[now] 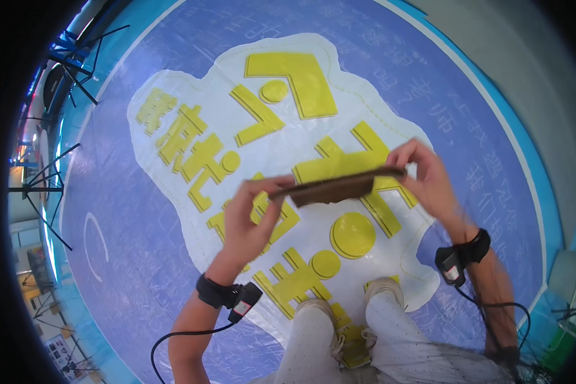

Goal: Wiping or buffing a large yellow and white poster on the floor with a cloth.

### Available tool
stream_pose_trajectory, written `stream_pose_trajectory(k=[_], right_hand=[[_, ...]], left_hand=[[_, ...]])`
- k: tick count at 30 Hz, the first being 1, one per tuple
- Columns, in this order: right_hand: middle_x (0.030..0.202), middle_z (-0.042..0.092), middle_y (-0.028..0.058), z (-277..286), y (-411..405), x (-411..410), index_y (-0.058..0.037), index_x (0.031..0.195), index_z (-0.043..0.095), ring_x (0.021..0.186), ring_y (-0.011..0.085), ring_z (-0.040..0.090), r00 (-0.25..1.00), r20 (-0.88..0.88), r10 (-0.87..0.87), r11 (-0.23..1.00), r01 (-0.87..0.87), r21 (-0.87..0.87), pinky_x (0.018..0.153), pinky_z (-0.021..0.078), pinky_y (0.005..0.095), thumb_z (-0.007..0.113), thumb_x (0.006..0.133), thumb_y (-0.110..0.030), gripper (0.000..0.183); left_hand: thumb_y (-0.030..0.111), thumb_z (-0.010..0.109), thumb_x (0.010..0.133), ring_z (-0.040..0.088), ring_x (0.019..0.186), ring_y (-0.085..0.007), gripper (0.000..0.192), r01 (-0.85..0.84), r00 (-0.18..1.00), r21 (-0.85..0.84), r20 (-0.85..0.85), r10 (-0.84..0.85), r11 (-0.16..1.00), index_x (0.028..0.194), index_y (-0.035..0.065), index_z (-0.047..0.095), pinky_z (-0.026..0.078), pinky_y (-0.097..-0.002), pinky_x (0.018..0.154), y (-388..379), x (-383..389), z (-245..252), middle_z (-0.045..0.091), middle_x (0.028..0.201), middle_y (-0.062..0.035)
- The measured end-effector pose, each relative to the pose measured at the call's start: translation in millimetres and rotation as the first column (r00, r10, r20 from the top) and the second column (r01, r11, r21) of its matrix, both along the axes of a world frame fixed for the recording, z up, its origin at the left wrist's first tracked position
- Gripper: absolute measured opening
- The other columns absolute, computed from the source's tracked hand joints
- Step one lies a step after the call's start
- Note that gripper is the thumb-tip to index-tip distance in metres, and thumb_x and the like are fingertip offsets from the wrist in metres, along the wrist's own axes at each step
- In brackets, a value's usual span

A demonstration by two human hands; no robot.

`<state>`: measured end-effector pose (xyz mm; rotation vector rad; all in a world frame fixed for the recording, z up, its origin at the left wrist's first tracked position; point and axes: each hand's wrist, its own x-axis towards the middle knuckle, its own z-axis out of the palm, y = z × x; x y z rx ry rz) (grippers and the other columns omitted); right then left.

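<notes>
A flat brown piece (pixel 336 190), perhaps of leather or cloth, is stretched level in front of me. Motion blur hides its exact kind. It has a long narrow upper edge with a shorter flap hanging below. My left hand (pixel 250 216) pinches its left end between thumb and fingers. At the other end, my right hand (pixel 425 182) grips the corner in the same way, slightly higher. Each wrist wears a black strap with a small cabled device, the left device (pixel 245 302) and the right device (pixel 451 269).
Beneath me lies a round blue-purple printed floor covering (pixel 125 192) with a white patch (pixel 197 96) and large yellow characters. My shoes (pixel 384 288) stand on it. Black tripod legs (pixel 38 189) line the left side. A grey floor (pixel 523 72) shows at upper right.
</notes>
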<state>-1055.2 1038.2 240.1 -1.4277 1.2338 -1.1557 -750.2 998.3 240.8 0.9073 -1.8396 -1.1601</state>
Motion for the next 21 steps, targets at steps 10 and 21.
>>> stream_pose_trajectory(k=[10, 21], right_hand=[[0.093, 0.063, 0.004, 32.8, 16.3, 1.6, -0.0037, 0.092, 0.061, 0.092, 0.0147, 0.058, 0.994, -0.106, 0.019, 1.0, -0.017, 0.019, 0.089, 0.0422, 0.0285, 0.057, 0.077, 0.003, 0.017], [0.088, 0.06, 0.0015, 30.1, 27.4, 1.3, -0.0034, 0.091, 0.06, 0.087, 0.0111, 0.058, 0.991, -0.059, 0.123, 0.983, -0.113, 0.148, 0.082, 0.0444, 0.0266, 0.061, 0.084, -0.004, 0.008]], left_hand=[[-0.003, 0.057, 0.083, 0.065, 0.099, -0.0216, 0.015, -0.007, 0.998, -0.027, 0.066, 0.009, 1.0, 0.097, 0.0025, 0.056, 0.05, -0.0306, 0.084, 25.0, 13.1, 23.6, 0.068, 0.103, -0.0126], [-0.002, 0.061, 0.084, 0.063, 0.087, -0.0133, 0.015, -0.092, 0.996, 0.292, 0.03, 0.087, 0.952, 0.098, 0.001, 0.061, 0.049, -0.0249, 0.081, 35.4, 29.2, 27.1, 0.066, 0.088, -0.0045]])
